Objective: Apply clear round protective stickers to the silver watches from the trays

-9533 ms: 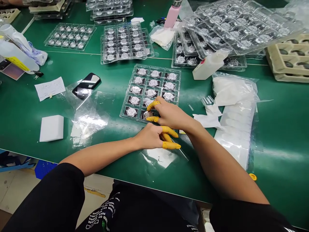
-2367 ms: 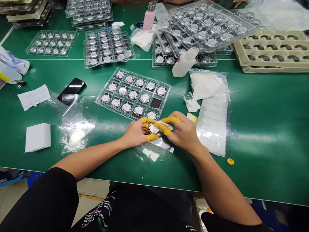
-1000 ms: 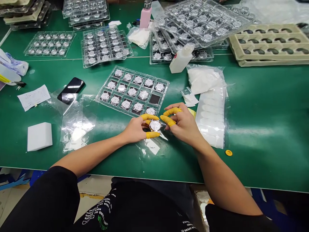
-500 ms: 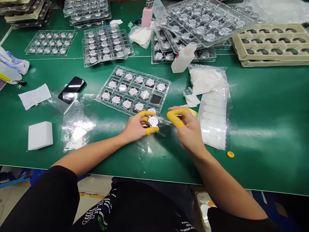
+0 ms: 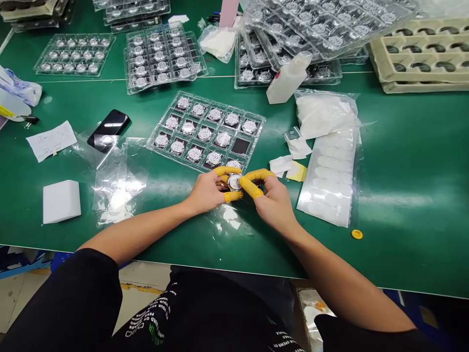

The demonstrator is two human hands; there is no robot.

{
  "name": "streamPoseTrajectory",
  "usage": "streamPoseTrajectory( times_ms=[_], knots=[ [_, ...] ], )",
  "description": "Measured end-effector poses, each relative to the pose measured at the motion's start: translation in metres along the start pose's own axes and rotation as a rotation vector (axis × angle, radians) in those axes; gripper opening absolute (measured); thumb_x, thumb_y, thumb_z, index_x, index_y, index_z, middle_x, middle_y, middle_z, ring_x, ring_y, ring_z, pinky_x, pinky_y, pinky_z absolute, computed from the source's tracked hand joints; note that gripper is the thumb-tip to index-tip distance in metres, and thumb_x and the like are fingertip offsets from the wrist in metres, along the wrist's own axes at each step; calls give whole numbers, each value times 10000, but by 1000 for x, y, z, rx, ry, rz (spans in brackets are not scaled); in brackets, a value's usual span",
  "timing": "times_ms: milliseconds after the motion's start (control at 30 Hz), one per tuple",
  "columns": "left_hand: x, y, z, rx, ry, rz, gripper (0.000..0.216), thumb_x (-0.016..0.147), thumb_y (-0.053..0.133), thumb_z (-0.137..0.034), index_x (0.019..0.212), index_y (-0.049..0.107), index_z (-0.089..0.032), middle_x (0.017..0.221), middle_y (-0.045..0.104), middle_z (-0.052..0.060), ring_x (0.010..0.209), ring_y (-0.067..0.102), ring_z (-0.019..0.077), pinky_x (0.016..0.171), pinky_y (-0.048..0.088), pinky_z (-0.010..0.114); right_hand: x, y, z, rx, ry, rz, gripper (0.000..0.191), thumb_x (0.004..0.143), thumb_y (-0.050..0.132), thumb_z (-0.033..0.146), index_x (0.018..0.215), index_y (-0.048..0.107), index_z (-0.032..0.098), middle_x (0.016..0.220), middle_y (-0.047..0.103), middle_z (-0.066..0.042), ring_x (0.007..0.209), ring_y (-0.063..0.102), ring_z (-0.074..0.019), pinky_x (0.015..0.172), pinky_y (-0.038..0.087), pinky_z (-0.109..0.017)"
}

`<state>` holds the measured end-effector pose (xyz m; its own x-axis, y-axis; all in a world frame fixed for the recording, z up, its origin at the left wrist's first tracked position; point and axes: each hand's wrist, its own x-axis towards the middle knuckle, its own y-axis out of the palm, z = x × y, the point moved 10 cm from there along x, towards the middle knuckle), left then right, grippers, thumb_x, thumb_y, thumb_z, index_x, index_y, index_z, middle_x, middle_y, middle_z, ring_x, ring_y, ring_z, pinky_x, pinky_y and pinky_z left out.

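1. Across the whole frame runs a green workbench (image 5: 410, 195), with the person's forearms reaching in from the bottom edge.
2. Along the top, stacked clear trays (image 5: 161, 54) of watches fill the upper middle, more trays (image 5: 330, 29) lie at the upper right, and a beige pulp tray (image 5: 421, 54) sits in the upper right corner.
3. At centre, just above the hands, lies a clear tray (image 5: 241, 145) of watches, with one dark cell empty near its lower right.
4. To the right of centre lie a bag (image 5: 326, 115) of white pads and a flat bag (image 5: 330, 181) of white strips. A white bottle (image 5: 289, 78) lies tilted above them.
5. At the left are a foam block (image 5: 61, 201), clear film (image 5: 119, 181), a phone (image 5: 109, 128) and a note (image 5: 51, 142).
6. The left hand (image 5: 205, 191) pinches a round silver watch (image 5: 234, 182) between yellow finger cots (image 5: 225, 171), just below the tray's lower edge and above the bench.
7. The right hand (image 5: 273, 203) has its thumb and forefinger pressed together, their cots touching the watch's right edge.
8. A small yellow disc (image 5: 357, 234) lies on the bench at the right.
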<state>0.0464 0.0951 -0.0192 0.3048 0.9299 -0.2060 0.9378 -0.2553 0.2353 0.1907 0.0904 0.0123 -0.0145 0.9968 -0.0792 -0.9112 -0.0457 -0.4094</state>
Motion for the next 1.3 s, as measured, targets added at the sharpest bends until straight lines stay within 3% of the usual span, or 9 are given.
streamPoseTrajectory(
  times_ms=[933,1033,1133,1200,1300],
  knots=[
    [0,0,1,21,-22,-8,619,624,859,-101,1215,681,-153,908,749,37,795,719,127,789,595,250,2,-1,-4,-10,18,-4,294,817,690,510,914,670,232,966,660,-54,900,613,-222,858,484,-430],
    [-1,0,0,50,-18,-13,614,640,854,-114,1228,679,-158,878,734,28,766,694,118,768,585,251,10,-27,-2,116,2,-160,338,845,663,561,970,628,249,1000,673,-46,864,627,-197,725,498,-357],
    [-1,0,0,94,-15,-6,593,666,845,-140,1235,679,-169,820,699,6,690,637,94,707,560,242,16,-58,-2,370,-7,-334,399,848,622,638,985,583,266,953,632,-36,689,583,-155,497,394,-280],
    [-1,0,0,111,-11,-7,583,670,845,-155,1229,680,-170,770,662,-15,638,589,77,655,533,227,23,-51,-3,470,51,-240,463,820,625,698,962,599,258,892,614,-39,612,556,-141,422,335,-263],
    [-1,-1,0,107,-4,-14,591,656,847,-157,1222,677,-163,760,647,-22,630,577,74,630,519,215,23,-18,-8,440,171,20,614,763,621,820,931,638,230,825,638,-53,543,554,-133,358,314,-248]
  ],
)
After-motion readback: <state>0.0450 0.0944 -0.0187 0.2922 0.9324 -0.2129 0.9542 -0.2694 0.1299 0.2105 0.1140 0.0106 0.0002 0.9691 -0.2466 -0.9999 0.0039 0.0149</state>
